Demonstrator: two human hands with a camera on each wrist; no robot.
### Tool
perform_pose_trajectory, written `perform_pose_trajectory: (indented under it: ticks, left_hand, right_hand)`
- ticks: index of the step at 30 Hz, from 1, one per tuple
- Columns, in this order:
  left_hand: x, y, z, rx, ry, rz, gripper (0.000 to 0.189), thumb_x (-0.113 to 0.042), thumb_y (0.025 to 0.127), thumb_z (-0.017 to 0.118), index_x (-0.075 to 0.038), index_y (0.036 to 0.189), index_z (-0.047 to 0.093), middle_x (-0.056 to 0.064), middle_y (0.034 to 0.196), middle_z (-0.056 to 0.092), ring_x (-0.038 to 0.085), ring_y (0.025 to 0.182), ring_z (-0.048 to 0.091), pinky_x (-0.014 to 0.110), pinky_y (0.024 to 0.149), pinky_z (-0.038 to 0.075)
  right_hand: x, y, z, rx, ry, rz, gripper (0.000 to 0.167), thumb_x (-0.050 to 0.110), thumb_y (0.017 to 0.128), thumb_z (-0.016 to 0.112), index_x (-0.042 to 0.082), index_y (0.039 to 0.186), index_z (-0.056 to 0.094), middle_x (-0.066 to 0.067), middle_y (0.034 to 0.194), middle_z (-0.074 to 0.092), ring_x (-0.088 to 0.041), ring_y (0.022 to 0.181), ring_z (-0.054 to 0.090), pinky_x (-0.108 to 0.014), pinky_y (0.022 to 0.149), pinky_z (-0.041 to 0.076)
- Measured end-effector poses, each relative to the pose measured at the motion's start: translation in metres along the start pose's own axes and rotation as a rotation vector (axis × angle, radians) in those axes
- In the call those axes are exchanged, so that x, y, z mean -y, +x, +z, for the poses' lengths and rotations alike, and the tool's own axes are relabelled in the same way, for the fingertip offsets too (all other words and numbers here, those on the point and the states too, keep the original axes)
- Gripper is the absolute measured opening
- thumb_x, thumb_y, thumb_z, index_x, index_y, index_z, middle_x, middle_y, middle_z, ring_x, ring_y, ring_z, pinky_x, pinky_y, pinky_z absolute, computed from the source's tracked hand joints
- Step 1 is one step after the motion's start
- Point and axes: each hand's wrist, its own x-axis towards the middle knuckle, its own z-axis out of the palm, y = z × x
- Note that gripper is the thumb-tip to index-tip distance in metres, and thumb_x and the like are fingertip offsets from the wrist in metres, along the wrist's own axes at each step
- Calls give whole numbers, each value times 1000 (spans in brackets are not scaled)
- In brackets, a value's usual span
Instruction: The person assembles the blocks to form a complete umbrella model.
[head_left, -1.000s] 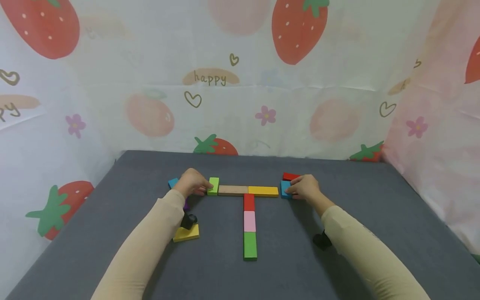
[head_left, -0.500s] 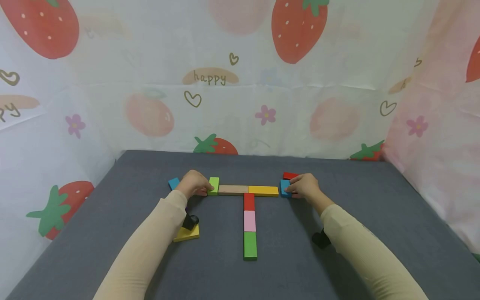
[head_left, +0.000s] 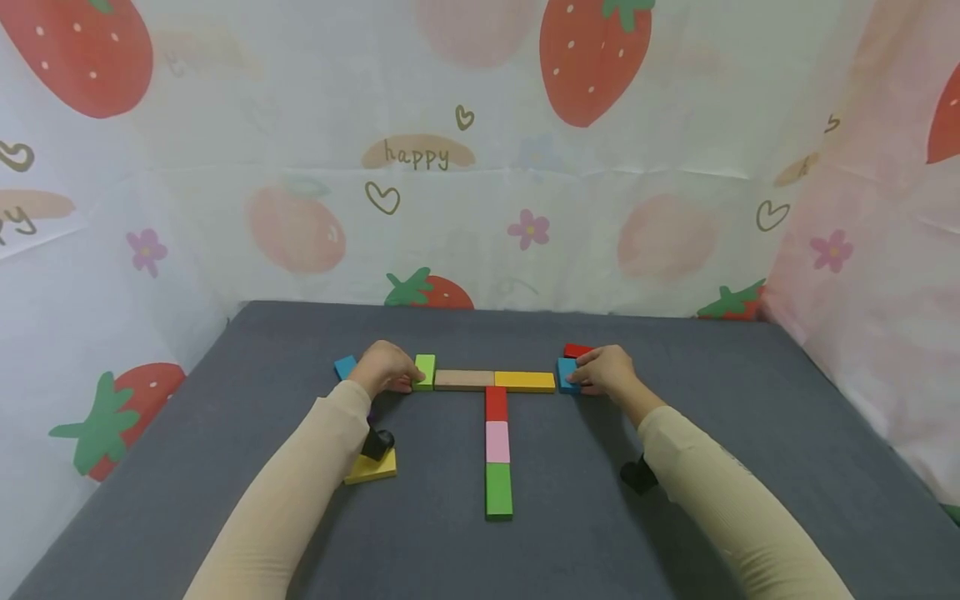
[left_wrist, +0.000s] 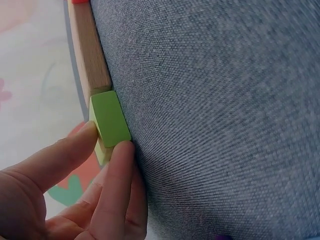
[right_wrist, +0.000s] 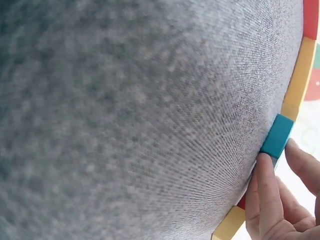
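In the head view my left hand (head_left: 386,367) pinches a light green block (head_left: 425,372) at the left end of a row. The left wrist view shows thumb and fingers on this light green block (left_wrist: 111,119), its end against a plain wooden block (left_wrist: 92,50). My right hand (head_left: 609,371) pinches a blue block (head_left: 567,376) beside the right end of a yellow block (head_left: 524,382). Any gap there is very thin. From the row's middle, a red block (head_left: 497,403), a pink block (head_left: 497,442) and a green block (head_left: 498,492) run toward me in a line.
Another red block (head_left: 577,351) lies behind the right hand, partly covered. Near the left arm are a second blue block (head_left: 345,367) and a yellow block (head_left: 372,468). Patterned cloth (head_left: 450,233) rises behind the grey table surface (head_left: 585,533).
My right hand has slid the blue block slightly left, narrowing the gap to the yellow block. The left hand stays on the light green block with hardly any movement.
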Motion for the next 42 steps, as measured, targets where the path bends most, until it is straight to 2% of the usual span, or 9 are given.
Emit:
perform_pose_trajectory:
  ticks: [12, 14, 22, 27, 42]
  left_hand:
    - [0, 0, 1, -4, 11, 13, 33, 1, 88, 71, 11, 118, 63, 12, 100, 60, 15, 74, 62, 26, 72, 61]
    - [0, 1, 0, -2, 8, 16, 33, 2, 88, 71, 12, 118, 63, 12, 100, 60, 15, 74, 61, 27, 72, 61]
    - [1, 0, 0, 13, -20, 28, 33, 3, 88, 70, 13, 118, 62, 23, 121, 60, 18, 80, 63, 30, 76, 62]
    - [1, -1, 0, 12, -3, 30, 32, 2, 88, 70, 13, 118, 63, 20, 117, 61, 16, 76, 62, 28, 75, 61]
    - [1, -1, 0, 10, 20, 38, 32, 0, 88, 71, 12, 117, 64, 17, 110, 61, 15, 74, 62, 28, 75, 61]
  right_hand:
    - [1, -1, 1, 17, 1, -14, 42, 1, 89, 71, -4, 129, 62, -27, 138, 54, -32, 109, 67, -30, 78, 61]
    - [2, -1, 1, 23, 4, -14, 42, 1, 89, 72, -5, 129, 62, -27, 138, 54, -32, 110, 67, -30, 79, 61]
    - [1, -1, 3, 33, 7, -27, 42, 1, 89, 71, -6, 130, 61, -28, 135, 57, -33, 113, 67, -31, 80, 61]
    - [1, -2, 3, 34, 5, -31, 43, 0, 90, 70, -6, 131, 60, -28, 131, 61, -33, 115, 66, -32, 82, 61]
    - [3, -4, 3, 38, 6, -19, 43, 1, 89, 71, -5, 131, 61, -27, 138, 54, -34, 114, 66, -32, 83, 61]
